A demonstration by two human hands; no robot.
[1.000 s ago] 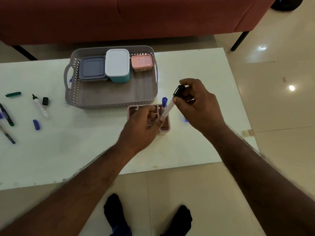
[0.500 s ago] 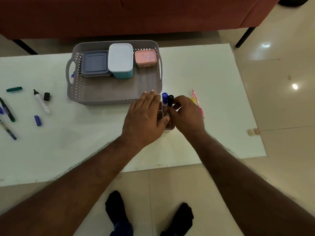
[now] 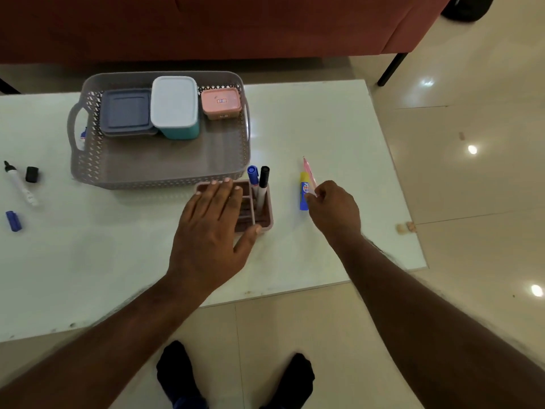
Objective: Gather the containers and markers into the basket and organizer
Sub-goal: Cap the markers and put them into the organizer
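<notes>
A grey lattice basket (image 3: 159,180) holds a grey-blue container (image 3: 126,112), a white-lidded teal container (image 3: 174,104) and a small pink container (image 3: 221,103). In front of it stands a pink organizer (image 3: 267,223) with a blue-capped marker (image 3: 252,175) and a black-capped marker (image 3: 263,181) upright in its right slot. My left hand (image 3: 212,228) lies flat over the organizer, fingers spread, thumb at its front edge. My right hand (image 3: 334,208) is to the right, fingers curled at the lower ends of a blue-and-yellow tube (image 3: 303,191) and a pink pen (image 3: 308,169) lying on the table.
On the white table (image 3: 324,122), far left, lie an uncapped white marker (image 3: 19,184), a black cap (image 3: 31,174) and a blue cap (image 3: 13,221). A red sofa (image 3: 206,25) stands behind the table. My feet in black socks are below the near edge.
The black-capped marker now stands in the organizer beside the blue one. My right hand let it go and moved right to the tube and pink pen. My left hand flattened over the organizer.
</notes>
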